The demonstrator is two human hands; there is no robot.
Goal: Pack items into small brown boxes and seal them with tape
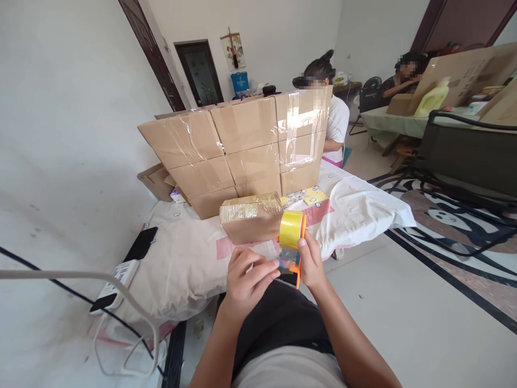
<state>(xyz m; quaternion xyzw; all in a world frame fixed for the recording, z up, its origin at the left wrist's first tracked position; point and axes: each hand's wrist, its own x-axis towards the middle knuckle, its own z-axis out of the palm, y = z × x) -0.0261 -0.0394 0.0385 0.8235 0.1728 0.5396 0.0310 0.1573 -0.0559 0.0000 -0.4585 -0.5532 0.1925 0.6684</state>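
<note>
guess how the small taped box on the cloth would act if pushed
The small box would probably slide rather than roll, given its flat faces. Its taped-over top suggests it may keep its shape. The wrinkled cloth beneath might bunch.

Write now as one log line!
right hand: holding tape dispenser | left hand: by its lower end | small box: on tablecloth

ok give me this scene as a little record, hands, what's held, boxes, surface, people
right hand: grips an orange tape dispenser
left hand: fingertips at the dispenser's lower part; exact contact unclear
tape: yellow roll on the dispenser
near box: small cardboard box, shiny tape over its top
behind it: wall of cardboard boxes, three across, three high
surface: light patterned cloth
others: person in white top beyond the boxes; another person farther right
</note>
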